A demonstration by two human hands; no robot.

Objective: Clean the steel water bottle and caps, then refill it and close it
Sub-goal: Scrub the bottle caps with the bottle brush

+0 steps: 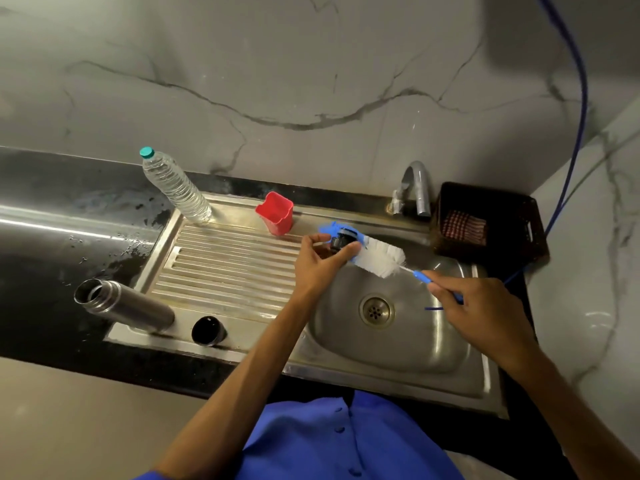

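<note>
Over the sink, scrub stage: items logged largest to smallest
sink: steel basin with ribbed drainboard on its left; wet patches on the dark counter beside it; anything lifted from here is probably slippery
bottle: steel, uncapped, standing on the front left corner of the drainboard, mouth open toward the camera; judged rigid, dent-resistant, moderately heavy even when empty; smooth wall likely slick when wet; best taken round mid-body with a full wrap, not by the rim
water bottle: clear plastic, teal cap, upright at the back of the drainboard; appears full; thin wall will flex, so hold low and firm when pouring for the refill
brush: white bristles, blue tip, thin blue handle; bristles soft, stem springy; light; lies across the small cap, touching it
right hand: fingers closed round the brush handle near its end; a grip nearer the bristles would give more control
left hand: fingertips and thumb pinch the small cap above the basin
outer cap: dark cup-shaped piece on the drainboard just right of the bottle; light, stiff; take by the rim
small cap: dark stopper; hard, light, small; slippery if soapy; pinch on the sides holds it, and a drop lands in the basin
</note>
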